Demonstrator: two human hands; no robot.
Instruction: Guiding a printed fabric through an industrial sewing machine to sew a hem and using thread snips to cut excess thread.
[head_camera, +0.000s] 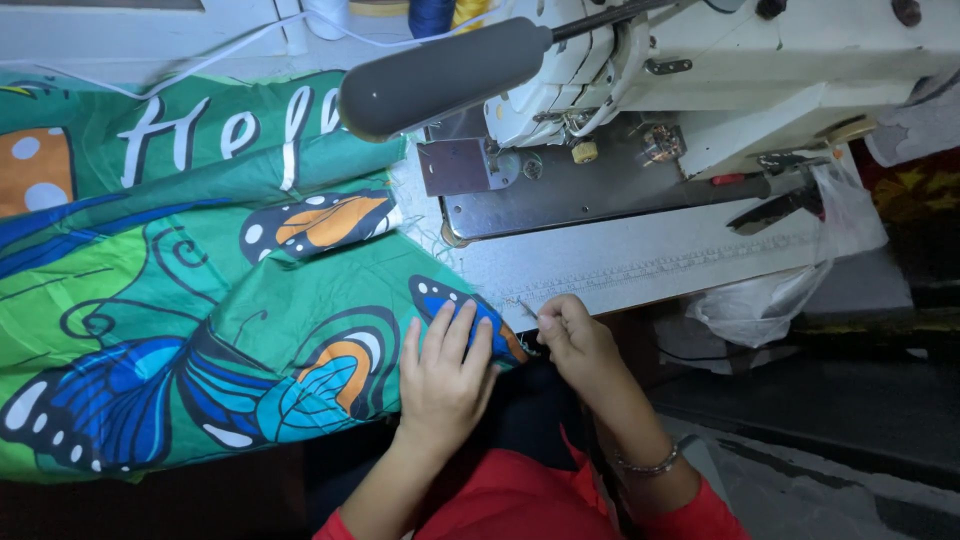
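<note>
Left hand (445, 372): flat, fingers spread on green butterfly-printed fabric (180, 300). Right hand (572, 335): pinched at fabric's near-right corner; contents indiscernible. White sewing machine (760, 70): far right.

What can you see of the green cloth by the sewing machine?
The cloth is thin, printed fabric: green, with blue and orange butterflies, white lettering and an orange spotted patch. It lies rumpled and folded over the table's left side, its edge hanging toward the lap. The left hand lies flat on its corner; the right hand pinches at that edge.
</note>
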